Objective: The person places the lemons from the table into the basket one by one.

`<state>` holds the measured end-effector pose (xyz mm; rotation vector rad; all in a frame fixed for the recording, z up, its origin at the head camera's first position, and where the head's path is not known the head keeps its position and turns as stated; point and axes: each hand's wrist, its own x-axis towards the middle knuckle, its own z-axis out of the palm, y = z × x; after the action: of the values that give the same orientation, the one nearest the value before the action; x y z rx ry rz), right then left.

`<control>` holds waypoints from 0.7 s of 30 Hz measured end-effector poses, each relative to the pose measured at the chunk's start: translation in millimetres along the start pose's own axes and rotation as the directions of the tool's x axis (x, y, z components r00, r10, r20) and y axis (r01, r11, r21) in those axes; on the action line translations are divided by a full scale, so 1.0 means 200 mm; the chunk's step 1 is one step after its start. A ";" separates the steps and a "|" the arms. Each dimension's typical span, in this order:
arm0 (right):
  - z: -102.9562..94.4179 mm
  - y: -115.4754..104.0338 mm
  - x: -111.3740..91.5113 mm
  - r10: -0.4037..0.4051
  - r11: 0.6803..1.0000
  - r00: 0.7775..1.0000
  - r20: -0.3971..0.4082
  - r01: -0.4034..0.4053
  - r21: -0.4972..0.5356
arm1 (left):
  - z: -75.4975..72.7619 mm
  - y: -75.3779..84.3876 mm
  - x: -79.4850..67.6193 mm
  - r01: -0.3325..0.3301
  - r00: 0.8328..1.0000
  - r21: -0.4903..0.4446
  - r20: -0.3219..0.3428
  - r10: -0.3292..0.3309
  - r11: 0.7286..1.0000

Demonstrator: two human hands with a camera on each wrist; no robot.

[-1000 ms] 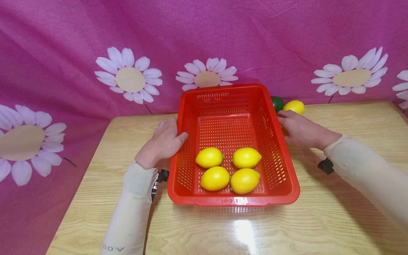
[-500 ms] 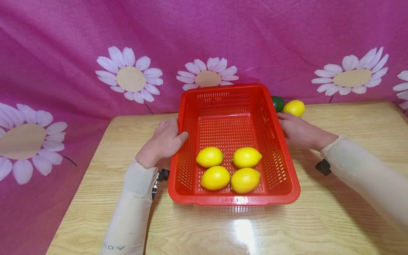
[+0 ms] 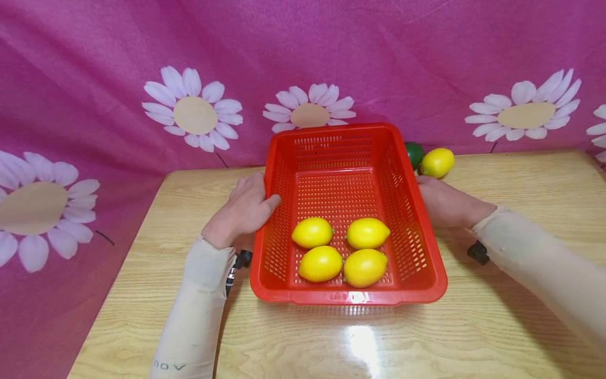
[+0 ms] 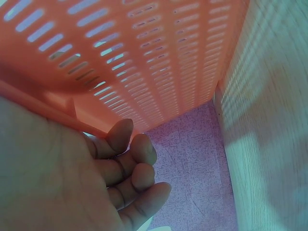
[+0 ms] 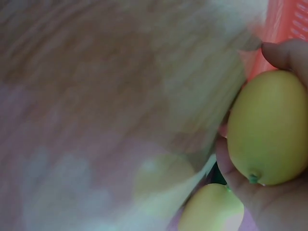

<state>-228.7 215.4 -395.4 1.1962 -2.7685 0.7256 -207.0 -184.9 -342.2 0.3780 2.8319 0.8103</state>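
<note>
Since the earlier frame, the right hand (image 3: 450,204) had drawn a little nearer along the right side of the red basket (image 3: 347,298), while the left hand and the basket had stayed put. That seemed to mean the held lemon (image 5: 269,125) had been parted from its neighbours behind.

Nearest, the basket stood on the bench (image 3: 293,345), its long axis running from near to far. Four lemons (image 3: 320,264) lay at its near end, their long axes mostly crosswise.

The left hand (image 3: 240,211) held the basket's left rim, thumb over the top, the fingers loosely curled beneath.

Outside the right wall, the right hand held its lemon, the thumb by one end and the fingers bent around the underside, opened about as wide as the fruit. In the right wrist view its long axis ran nearly upright, green stem end downward and slightly left; the head view hid it.

Beyond the right hand, a loose lemon (image 3: 437,162) sat beside a dark green fruit (image 3: 415,155), partly hidden by the basket, near the pink flowered cloth (image 3: 402,52).
</note>
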 end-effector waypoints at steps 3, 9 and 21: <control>0.01 -0.02 0.01 0.227 0.917 0.970 0.089 -0.244 0.316 | 0.00 0.00 0.00 -0.001 1.000 0.001 0.000 0.001 1.000; 0.02 -0.04 0.01 0.403 0.760 0.900 0.166 -0.430 0.488 | 0.00 -0.01 0.00 0.002 1.000 0.001 0.005 -0.002 1.000; 0.01 -0.04 0.01 0.354 0.890 0.931 0.091 -0.365 0.274 | 0.00 0.01 0.00 -0.001 1.000 0.021 0.007 0.001 1.000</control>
<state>-224.6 209.4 -393.3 0.7271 -3.0337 1.1823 -206.5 -184.3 -341.1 0.3849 2.8366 0.7784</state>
